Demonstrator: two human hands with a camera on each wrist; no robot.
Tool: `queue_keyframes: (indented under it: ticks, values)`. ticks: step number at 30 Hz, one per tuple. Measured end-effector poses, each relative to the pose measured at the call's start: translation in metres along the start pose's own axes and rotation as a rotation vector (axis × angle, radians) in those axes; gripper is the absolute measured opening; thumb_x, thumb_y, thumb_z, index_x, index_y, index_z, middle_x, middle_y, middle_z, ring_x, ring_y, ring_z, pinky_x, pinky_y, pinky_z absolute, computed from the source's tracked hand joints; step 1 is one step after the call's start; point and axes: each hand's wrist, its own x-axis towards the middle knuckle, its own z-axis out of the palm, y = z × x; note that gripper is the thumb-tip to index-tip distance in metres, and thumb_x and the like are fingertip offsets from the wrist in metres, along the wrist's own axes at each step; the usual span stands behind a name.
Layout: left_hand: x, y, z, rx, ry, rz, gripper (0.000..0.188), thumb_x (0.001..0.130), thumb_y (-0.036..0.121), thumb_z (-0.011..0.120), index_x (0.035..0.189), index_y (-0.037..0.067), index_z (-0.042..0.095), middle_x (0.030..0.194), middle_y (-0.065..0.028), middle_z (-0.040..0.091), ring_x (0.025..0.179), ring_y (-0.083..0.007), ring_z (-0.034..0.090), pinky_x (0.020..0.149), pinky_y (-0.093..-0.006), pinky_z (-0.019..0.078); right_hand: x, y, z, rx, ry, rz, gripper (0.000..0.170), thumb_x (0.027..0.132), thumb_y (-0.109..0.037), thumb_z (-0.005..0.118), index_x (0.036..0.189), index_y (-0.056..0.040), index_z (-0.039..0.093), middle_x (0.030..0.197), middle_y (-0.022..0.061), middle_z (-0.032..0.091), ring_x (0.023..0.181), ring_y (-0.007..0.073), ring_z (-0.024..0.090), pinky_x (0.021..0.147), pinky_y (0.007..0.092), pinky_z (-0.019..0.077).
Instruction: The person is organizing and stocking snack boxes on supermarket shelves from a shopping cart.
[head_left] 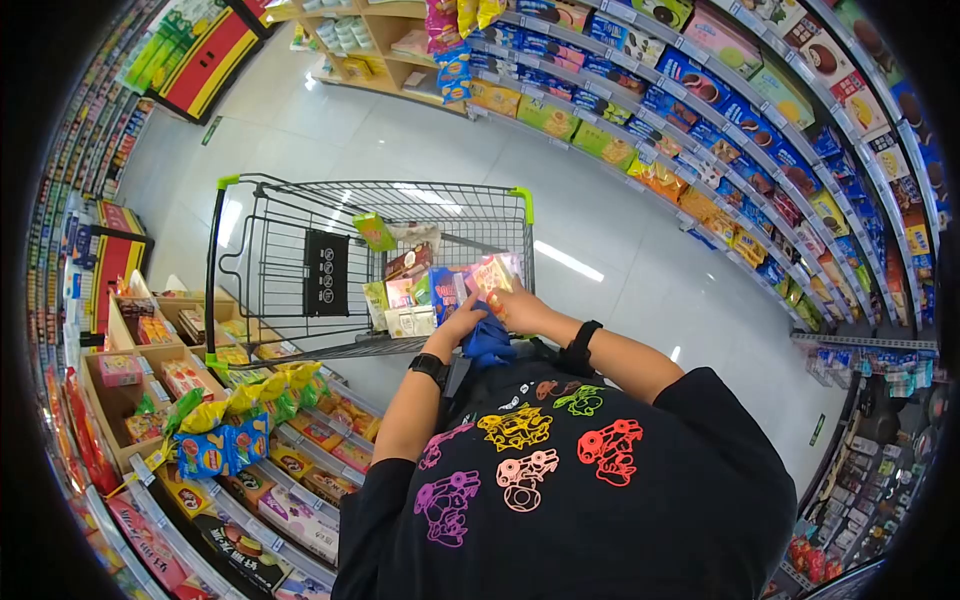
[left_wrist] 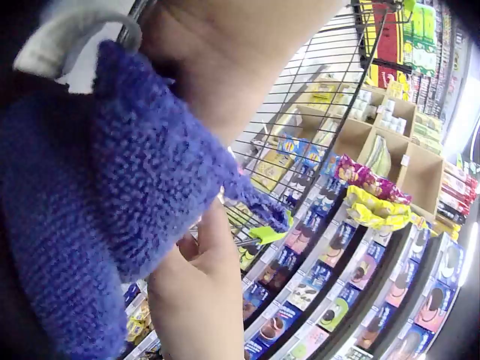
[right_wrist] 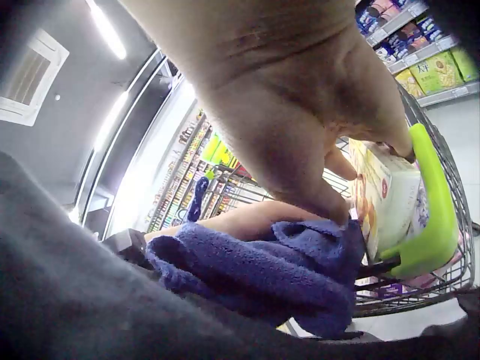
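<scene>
My right hand (head_left: 517,308) bends its fingers around the pale, pink-printed cardboard box (head_left: 489,274) at the near end of the black wire shopping cart (head_left: 529,206), which I should squeeze lightly, though my left hand's (head_left: 461,322) grip I cannot tell.

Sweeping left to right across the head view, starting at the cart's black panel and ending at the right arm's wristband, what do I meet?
Black panel → tilted green box → white packet → left hand → right hand → black wristband.
</scene>
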Motion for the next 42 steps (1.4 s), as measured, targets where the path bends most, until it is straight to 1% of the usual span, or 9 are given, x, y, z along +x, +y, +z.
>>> queue_keyframes:
  ticks: [6,13,17,23,27,31,37,40,42]
  values:
    - [-0.006,0.019,-0.001,0.005,-0.083,-0.065,0.069,0.08,0.009,0.052,0.14,0.014,0.019,0.129,-0.0132,0.042,0.106,-0.0188,0.049,0.086,-0.0277,0.0424,0.018,0.009,0.03,-0.289,0.023,0.083,0.065,0.077,-0.019,0.053,0.135,-0.0086,0.024,0.129,0.0454,0.012,0.117,0.0581,0.027,0.095,0.0507,0.0344]
    - [0.036,-0.021,-0.069,0.2,-0.289,0.074,0.062,0.081,0.009,0.052,0.137,0.009,0.027,0.13,-0.0122,0.041,0.108,-0.0185,0.047,0.089,-0.0267,0.0405,0.04,-0.034,0.027,-0.386,-0.072,0.555,0.073,0.076,-0.019,0.056,0.137,-0.005,0.018,0.136,0.0369,0.013,0.124,0.0477,0.028,0.097,0.0464,0.0341]
    - [0.018,-0.006,-0.129,0.148,-0.295,0.052,0.048,0.079,0.014,0.052,0.125,0.003,0.045,0.123,-0.0133,0.048,0.111,-0.0215,0.046,0.092,-0.0276,0.0375,0.063,-0.068,0.035,-0.752,0.019,0.687,0.058,0.074,-0.02,0.059,0.125,0.0014,0.042,0.137,0.0332,0.019,0.115,0.0395,0.042,0.089,0.0416,0.0403]
    - [0.006,-0.027,-0.239,-0.144,-0.23,-0.298,0.035,0.086,0.034,0.048,0.095,0.003,0.062,0.085,-0.0058,0.064,0.076,-0.0184,0.06,0.071,-0.0288,0.0478,0.128,-0.131,0.054,-0.229,0.116,0.272,0.033,0.076,-0.025,0.056,0.097,-0.0008,0.057,0.096,0.0195,0.058,0.09,0.0337,0.056,0.074,0.0441,0.0465]
    - [0.027,-0.082,-0.3,0.65,-0.211,0.006,0.034,0.079,0.033,0.054,0.084,0.001,0.065,0.083,-0.0125,0.064,0.072,-0.0216,0.061,0.067,-0.0301,0.0484,0.192,-0.131,0.107,-0.071,-0.041,0.16,0.033,0.073,-0.024,0.058,0.097,-0.0012,0.057,0.096,0.0206,0.058,0.093,0.0348,0.055,0.077,0.0441,0.0458]
    - [0.034,-0.079,-0.317,0.862,-0.036,-0.216,0.028,0.064,0.029,0.064,0.076,0.004,0.066,0.082,-0.0163,0.063,0.08,-0.0284,0.061,0.071,-0.0359,0.0488,0.239,-0.098,0.154,-0.057,-0.077,0.237,0.034,0.069,-0.021,0.06,0.097,-0.0014,0.057,0.097,0.0208,0.058,0.093,0.0344,0.055,0.08,0.0434,0.0453]
    - [0.062,-0.114,-0.314,0.763,0.058,-0.343,0.092,0.053,0.025,0.07,0.134,0.011,0.029,0.114,-0.0246,0.053,0.103,-0.0339,0.054,0.087,-0.038,0.044,0.254,-0.072,0.19,0.025,0.004,0.178,0.047,0.067,-0.012,0.058,0.113,-0.0044,0.051,0.109,0.0235,0.053,0.102,0.0392,0.051,0.087,0.0444,0.0428]
    - [0.065,-0.112,-0.321,0.386,-0.315,-0.268,0.085,0.052,0.027,0.071,0.128,0.01,0.037,0.108,-0.0209,0.055,0.1,-0.0321,0.052,0.087,-0.0394,0.0425,0.253,-0.108,0.157,-0.081,-0.129,0.153,0.044,0.073,-0.022,0.057,0.113,-0.0069,0.051,0.103,0.0217,0.057,0.092,0.0406,0.055,0.082,0.0467,0.0445]
    - [0.064,-0.127,-0.314,0.262,-0.255,-0.157,0.08,0.054,0.029,0.071,0.124,0.007,0.039,0.099,-0.0176,0.058,0.094,-0.027,0.054,0.082,-0.037,0.0431,0.265,-0.088,0.179,-0.119,-0.115,0.034,0.051,0.075,-0.027,0.054,0.12,-0.0046,0.043,0.104,0.0279,0.054,0.089,0.0414,0.057,0.078,0.0465,0.0463]
